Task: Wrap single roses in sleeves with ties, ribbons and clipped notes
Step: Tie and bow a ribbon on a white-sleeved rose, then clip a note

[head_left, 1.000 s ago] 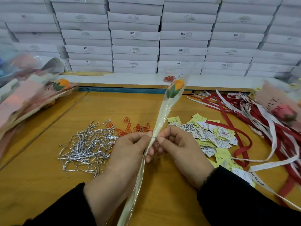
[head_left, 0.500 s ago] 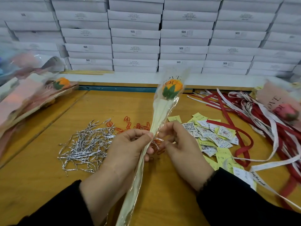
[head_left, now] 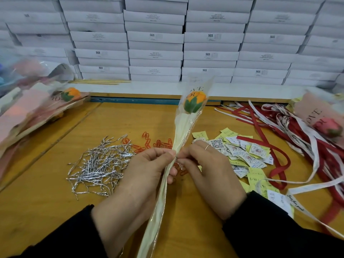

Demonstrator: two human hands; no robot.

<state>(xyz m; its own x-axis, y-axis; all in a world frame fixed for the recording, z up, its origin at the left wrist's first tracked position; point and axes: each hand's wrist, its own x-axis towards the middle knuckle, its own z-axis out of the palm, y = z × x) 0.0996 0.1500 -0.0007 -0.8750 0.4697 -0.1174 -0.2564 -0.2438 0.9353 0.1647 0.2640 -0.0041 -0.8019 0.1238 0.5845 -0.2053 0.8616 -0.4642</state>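
Nearest me, the left hand (head_left: 147,170) grips the sleeved rose (head_left: 193,103) round its gathered neck, while the right hand (head_left: 206,164) pinches at the same spot, seemingly working a tie there; the tie itself I cannot make out. The sleeve (head_left: 178,138) looks light, crinkly and slippery, the stem thin, so the narrow neck seems the safest hold, not the soft bloom. Beyond lie silver ties (head_left: 98,164), red clips (head_left: 149,142), notes (head_left: 242,151) and ribbons (head_left: 297,136) on the counter (head_left: 46,202), with white boxes (head_left: 156,53) stacked behind.
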